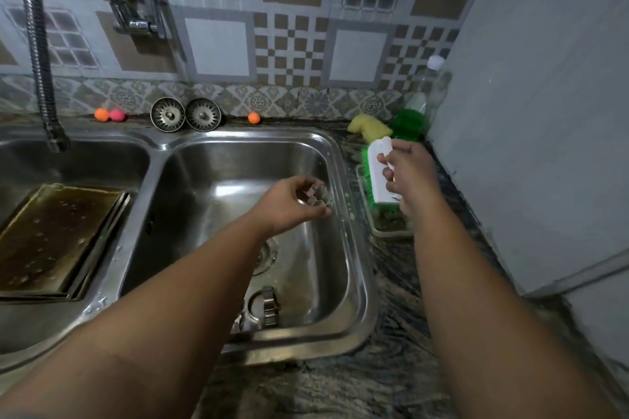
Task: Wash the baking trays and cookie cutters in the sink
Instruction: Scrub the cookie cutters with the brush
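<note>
A cutter (315, 196) is pinched by the left hand (289, 207); a brush (381, 177) is gripped by the right hand (410, 175). The brush is held just right of the left fingers (321, 213).

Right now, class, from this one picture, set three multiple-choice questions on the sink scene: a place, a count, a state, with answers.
1. Where do the baking trays lie? A) left basin B) right basin C) counter
2. How many strainers stand behind the sink? A) one B) two C) four
3. The right hand is: A) empty B) gripping the white brush C) turning the tap
Answers: 1 A, they sit stacked in that basin; 2 B, a pair side by side; 3 B, it grips the handle.
</note>
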